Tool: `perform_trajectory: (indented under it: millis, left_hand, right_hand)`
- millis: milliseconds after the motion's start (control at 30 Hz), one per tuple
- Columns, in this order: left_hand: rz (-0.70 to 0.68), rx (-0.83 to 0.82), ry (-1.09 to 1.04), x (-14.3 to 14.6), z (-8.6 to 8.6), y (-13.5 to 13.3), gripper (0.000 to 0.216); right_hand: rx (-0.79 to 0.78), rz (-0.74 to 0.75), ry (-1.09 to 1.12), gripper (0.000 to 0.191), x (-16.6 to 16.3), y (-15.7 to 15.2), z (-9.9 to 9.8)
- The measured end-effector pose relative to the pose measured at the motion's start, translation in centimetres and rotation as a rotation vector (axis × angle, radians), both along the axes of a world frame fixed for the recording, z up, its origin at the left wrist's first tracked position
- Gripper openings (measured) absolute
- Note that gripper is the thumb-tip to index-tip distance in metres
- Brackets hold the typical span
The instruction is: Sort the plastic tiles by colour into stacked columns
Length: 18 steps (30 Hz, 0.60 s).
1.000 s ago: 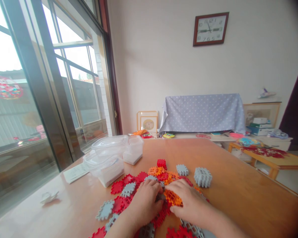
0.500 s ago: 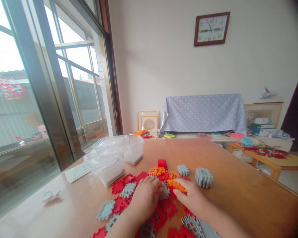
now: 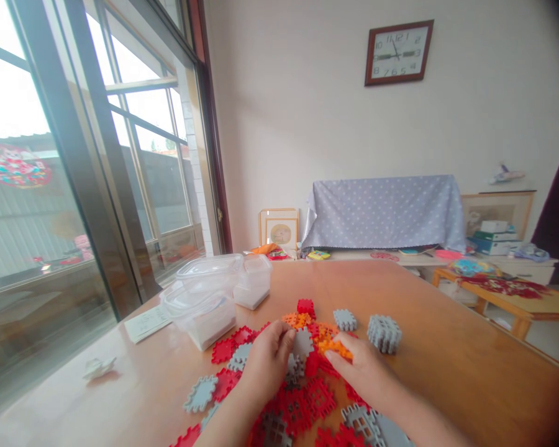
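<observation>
My left hand pinches a grey notched-edge tile between thumb and fingers, tilted up above the pile. In my right hand are orange notched tiles, gripped between thumb and fingers; how many cannot be made out. Red notched tiles and grey ones lie loose under and around both hands, some with window-like openings. Beyond the right hand stands a stack of grey tiles, with a smaller grey pile to its left. A red tile stack sits at the far side of the heap.
Clear plastic containers stand at the left back of the wooden table. Beside them lies a paper sheet, and nearer, a small crumpled pale item. A window is on the left; a low side table stands at right.
My left hand has lifted slightly from the pile, and a grey tile now shows in its fingers. The right hand keeps its hold on the orange tiles, nearly in place.
</observation>
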<state>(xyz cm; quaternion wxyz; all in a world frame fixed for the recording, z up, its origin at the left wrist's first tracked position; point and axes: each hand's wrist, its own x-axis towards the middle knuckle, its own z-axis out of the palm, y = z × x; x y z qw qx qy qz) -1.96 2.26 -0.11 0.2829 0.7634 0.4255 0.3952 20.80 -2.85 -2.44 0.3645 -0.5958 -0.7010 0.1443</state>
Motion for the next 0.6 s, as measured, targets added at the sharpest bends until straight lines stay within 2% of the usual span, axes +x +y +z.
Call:
perform_trajectory:
  millis: [133, 300, 600]
  left_hand:
    - [-0.021, -0.152, -0.187, 0.2, -0.1, 0.3, 0.038]
    - [-0.037, -0.285, -0.315, 0.4, -0.5, 0.6, 0.043]
    - [0.092, -0.165, -0.159, 0.1, -1.3, 1.7, 0.036]
  right_hand:
    - [0.031, 0.073, 0.003, 0.034, -0.2, -0.2, 0.4]
    - [0.022, 0.072, 0.035, 0.022, -0.3, 0.2, -0.3]
    - [0.034, 0.07, 0.011, 0.015, -0.2, 0.1, 0.1]
